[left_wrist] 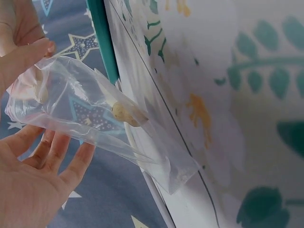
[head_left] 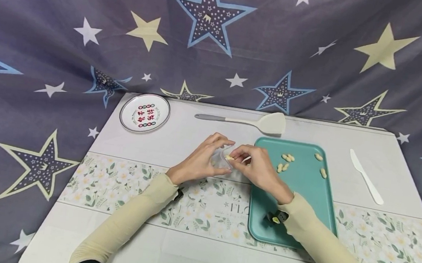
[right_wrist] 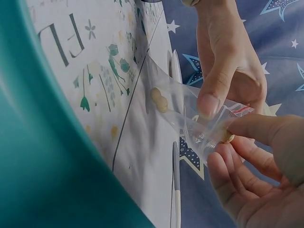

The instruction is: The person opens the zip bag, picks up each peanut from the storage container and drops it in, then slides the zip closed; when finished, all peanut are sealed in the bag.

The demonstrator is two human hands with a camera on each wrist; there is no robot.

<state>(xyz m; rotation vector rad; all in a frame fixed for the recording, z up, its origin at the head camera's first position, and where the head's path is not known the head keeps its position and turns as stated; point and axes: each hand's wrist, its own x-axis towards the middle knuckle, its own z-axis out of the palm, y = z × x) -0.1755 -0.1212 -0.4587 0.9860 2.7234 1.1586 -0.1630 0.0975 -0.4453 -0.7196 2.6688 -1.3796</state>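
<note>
My left hand (head_left: 202, 155) holds a clear plastic zip bag (left_wrist: 71, 116) by its mouth, thumb on one side and fingers on the other. Inside the bag, near its lower end, lies one unshelled peanut (right_wrist: 159, 99). Thumb and fingers of my right hand (head_left: 256, 166) pinch another peanut (right_wrist: 228, 137) at the bag's mouth, near the red zip strip. Several more peanuts (head_left: 288, 157) lie on the teal tray (head_left: 300, 201) beneath and beyond my right forearm.
A white plate (head_left: 128, 114) with red lettering stands at the back left. Behind the bag lies a spatula (head_left: 271, 123) with a grey handle. A white plastic knife (head_left: 366, 178) rests to the right of the tray. A star-patterned cloth (head_left: 217, 72) hangs behind the table.
</note>
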